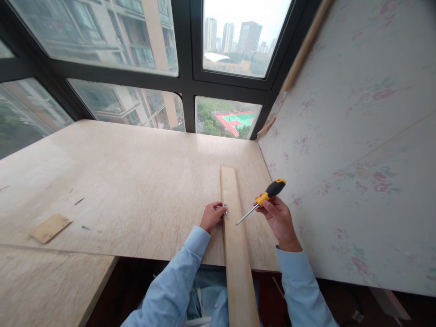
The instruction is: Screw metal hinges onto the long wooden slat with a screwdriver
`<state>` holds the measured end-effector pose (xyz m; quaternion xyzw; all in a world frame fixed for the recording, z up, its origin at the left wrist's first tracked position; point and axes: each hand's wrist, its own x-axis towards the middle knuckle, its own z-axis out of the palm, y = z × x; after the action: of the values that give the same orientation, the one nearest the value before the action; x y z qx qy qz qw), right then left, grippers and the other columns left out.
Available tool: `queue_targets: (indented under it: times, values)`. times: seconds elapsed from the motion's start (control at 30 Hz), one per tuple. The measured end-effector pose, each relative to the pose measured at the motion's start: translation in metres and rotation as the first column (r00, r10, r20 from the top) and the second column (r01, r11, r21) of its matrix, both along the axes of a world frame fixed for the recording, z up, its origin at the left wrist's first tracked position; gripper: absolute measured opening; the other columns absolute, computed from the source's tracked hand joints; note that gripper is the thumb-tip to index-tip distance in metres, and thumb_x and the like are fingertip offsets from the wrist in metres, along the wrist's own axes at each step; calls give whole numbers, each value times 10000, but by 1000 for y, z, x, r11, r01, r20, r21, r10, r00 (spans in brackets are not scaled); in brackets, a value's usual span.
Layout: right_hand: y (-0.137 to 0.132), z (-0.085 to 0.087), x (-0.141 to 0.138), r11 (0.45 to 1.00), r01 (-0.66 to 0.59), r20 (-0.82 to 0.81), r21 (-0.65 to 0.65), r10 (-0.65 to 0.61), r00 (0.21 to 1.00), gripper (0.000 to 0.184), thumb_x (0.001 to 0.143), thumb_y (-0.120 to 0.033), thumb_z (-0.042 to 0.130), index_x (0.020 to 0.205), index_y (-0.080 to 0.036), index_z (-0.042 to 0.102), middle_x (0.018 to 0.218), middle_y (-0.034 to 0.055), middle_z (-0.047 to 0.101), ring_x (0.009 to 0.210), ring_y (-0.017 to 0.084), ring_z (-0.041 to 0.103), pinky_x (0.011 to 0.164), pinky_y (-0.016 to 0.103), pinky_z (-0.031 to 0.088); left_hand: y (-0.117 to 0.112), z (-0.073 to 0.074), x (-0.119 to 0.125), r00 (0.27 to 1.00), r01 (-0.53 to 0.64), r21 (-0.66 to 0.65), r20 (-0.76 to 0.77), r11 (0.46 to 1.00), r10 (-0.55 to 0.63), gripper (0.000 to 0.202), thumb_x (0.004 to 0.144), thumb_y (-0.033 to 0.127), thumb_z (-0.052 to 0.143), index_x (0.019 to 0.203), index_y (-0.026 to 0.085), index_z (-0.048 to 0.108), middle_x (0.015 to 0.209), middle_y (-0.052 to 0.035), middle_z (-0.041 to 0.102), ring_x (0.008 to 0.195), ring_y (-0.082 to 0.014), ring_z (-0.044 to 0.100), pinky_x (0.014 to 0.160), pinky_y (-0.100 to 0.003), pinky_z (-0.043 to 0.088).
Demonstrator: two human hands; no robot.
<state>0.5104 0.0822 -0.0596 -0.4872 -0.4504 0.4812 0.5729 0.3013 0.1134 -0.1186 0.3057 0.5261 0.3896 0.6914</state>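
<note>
A long wooden board (235, 245) lies on the stone-look sill, its near end reaching past the edge toward my body. At the board's left edge, my left hand (213, 216) pinches a small shiny metal bracket (225, 209) against the wood; its exact shape is partly hidden by the fingers. My right hand (277, 220) grips a yellow and black screwdriver (269, 193) near the front of its handle. The handle points up and to the right, and the shaft slants down left, its tip over the board, right of the bracket. Whether the tip touches the wood I cannot tell.
On the sill (136, 181) to the left lie a small wooden piece (51, 228), a small metal part (86, 227) and a thin dark sliver (79, 201). Dark-framed windows (185, 86) stand behind. A floral-papered wall (350, 181) closes off the right side.
</note>
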Motion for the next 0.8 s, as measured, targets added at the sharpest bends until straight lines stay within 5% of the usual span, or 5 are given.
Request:
queue_targets:
  times: [0.1,0.2,0.43,0.8]
  values:
    - [-14,17,-21,986,79,52,147,-88,995,323,814,-379,714,1071,-197,641,1054,79,702,930,232,701,824,401,603,0,0,0,1000,-9,4,-19,1000,9,277,707,182,719,963,96,656,815,-78,686,691,-168,642,513,-235,507]
    - [-21,21,-33,976,27,162,215,-63,985,327,836,-367,700,1107,-192,646,1096,90,702,983,249,693,929,447,573,-1,0,1,1000,-11,0,-24,1000,11,280,719,177,707,980,92,650,845,-92,692,701,-169,643,514,-233,508]
    - [-14,5,-37,974,-81,320,213,9,947,303,871,-338,666,1127,-176,655,1155,116,685,1046,259,676,955,434,566,-1,0,1,998,-9,2,-68,1000,9,296,716,187,721,993,102,658,880,-97,700,733,-177,654,519,-225,507]
    - [-6,4,-37,967,-111,304,229,37,952,275,876,-299,664,1125,-184,647,1129,93,702,1030,228,687,938,385,575,0,-2,0,996,31,13,-89,999,-30,309,754,218,687,1039,103,659,905,-99,704,744,-177,651,535,-239,511]
